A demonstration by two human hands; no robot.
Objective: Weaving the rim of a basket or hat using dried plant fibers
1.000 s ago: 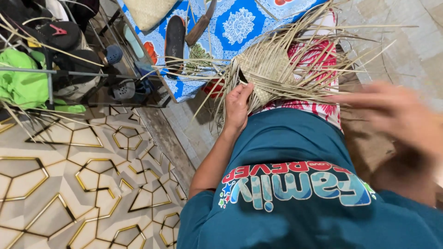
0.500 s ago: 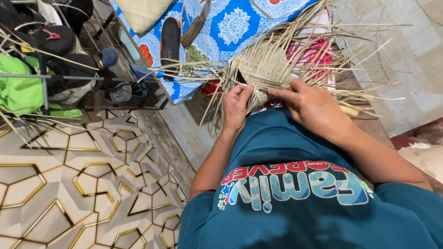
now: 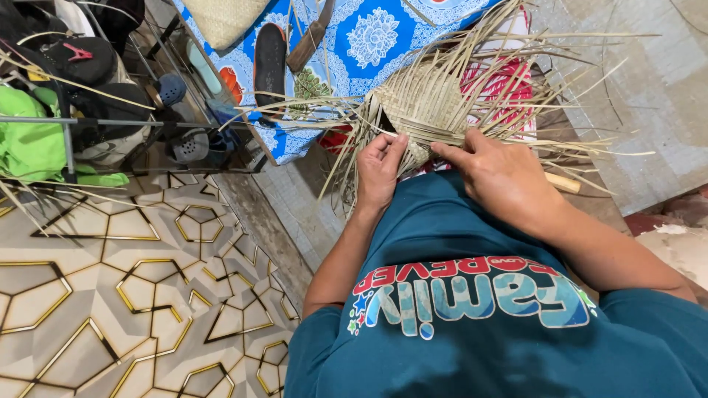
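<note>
at the far left a metal rack is cut off by the frame edge, its green cloth and dark bundles only partly seen, and the sandals under it are dim. the patterned floor tile runs out of view below. a blue printed cloth lies further up, half covered by loose strips.

the left hand curls narrow, fingertips pinching pale strips at the lower edge of the half-woven straw basket, which sits in the lap just above the teal shirt. the basket's underside is hidden.

the right hand lies flatter, fingers pressed together on the weave's rim; whether it grips a strip i cannot tell. a wooden handle peeks from behind its wrist.
</note>
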